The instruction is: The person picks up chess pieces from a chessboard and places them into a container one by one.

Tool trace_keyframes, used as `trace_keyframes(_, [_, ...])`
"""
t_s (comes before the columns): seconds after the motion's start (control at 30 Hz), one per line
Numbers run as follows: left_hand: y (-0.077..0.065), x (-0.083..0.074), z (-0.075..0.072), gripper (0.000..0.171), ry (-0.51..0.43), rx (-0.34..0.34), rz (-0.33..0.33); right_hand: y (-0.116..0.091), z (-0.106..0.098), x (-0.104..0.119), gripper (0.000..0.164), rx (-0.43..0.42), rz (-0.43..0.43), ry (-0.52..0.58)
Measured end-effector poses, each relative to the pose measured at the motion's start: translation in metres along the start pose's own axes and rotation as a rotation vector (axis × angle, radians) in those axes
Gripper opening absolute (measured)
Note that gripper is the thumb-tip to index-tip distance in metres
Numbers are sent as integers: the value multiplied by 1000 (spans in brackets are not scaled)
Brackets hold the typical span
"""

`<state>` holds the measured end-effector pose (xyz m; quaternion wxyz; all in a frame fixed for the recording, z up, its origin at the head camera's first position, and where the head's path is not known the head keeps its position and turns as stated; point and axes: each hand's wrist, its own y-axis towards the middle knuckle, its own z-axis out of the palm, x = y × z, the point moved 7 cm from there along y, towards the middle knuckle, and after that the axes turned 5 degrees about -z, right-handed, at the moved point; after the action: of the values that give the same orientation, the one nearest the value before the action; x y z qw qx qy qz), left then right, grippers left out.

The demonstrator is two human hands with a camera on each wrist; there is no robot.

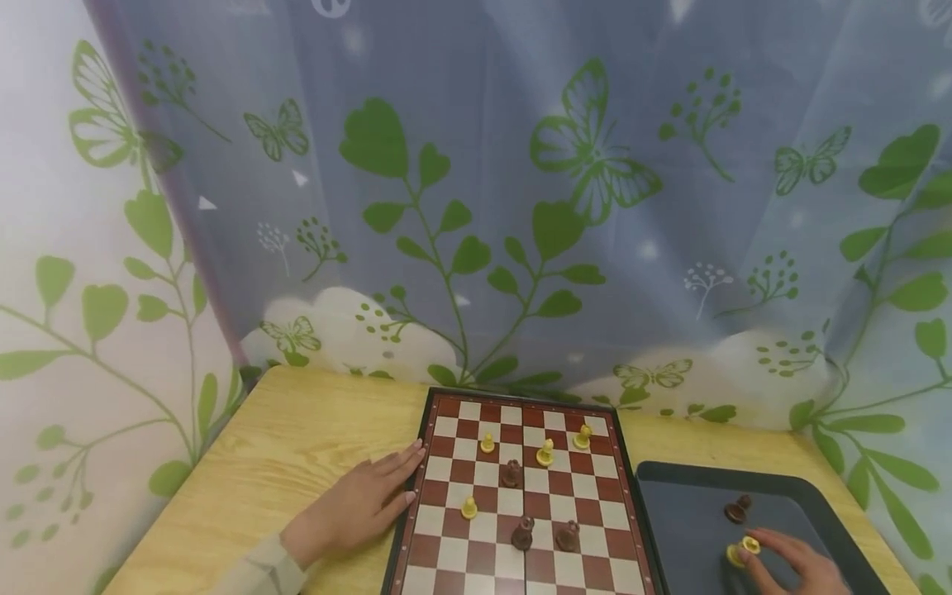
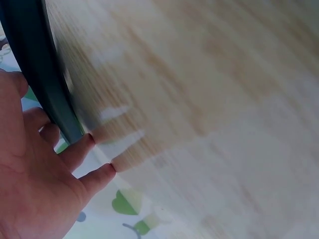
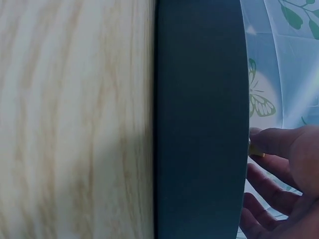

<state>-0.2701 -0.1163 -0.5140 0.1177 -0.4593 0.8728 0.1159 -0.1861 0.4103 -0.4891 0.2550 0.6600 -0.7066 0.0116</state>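
A pale yellow chess piece (image 1: 736,552) is pinched between thumb and index finger of my right hand (image 1: 806,568), over the dark tray (image 1: 677,529). Its kind cannot be told; in the right wrist view only a bit of yellow shows by the right hand (image 3: 284,169). A brown chess piece (image 1: 737,510) is in the tray just beyond. My left hand (image 1: 357,504) lies with fingers extended, fingertips at the left edge of the chessboard (image 1: 439,555). In the left wrist view the left hand (image 2: 50,164) has its fingers spread beside the board's dark edge (image 2: 42,69).
Several pieces stand on the board, among them yellow pawns (image 1: 468,507), a yellow knight (image 1: 545,453) and brown pieces (image 1: 523,534). Board and tray sit side by side on a wood-grain table (image 1: 327,413). A patterned curtain (image 1: 476,207) hangs behind the table.
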Motion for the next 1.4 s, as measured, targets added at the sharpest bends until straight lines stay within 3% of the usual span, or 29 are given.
trace_keyframes(0.23, [2, 0, -2, 59, -34, 10, -3, -4, -5, -1, 22, -182, -48, 10])
trace_keyframes(0.37, [0, 1, -3, 59, -33, 12, -9, -3, -4, -1, 19, -216, -68, 8])
trace_keyframes(0.67, [0, 3, -1, 60, -11, -1, -10, -2, -11, -5, 17, -216, -17, 3])
trace_keyframes(0.97, [-1, 1, -2, 59, -17, 3, -12, -5, -20, -10, 21, -271, 10, -5])
trace_keyframes(1.4, [0, 1, -2, 59, -9, -5, -5, -1, -19, -27, 24, -215, 123, -36])
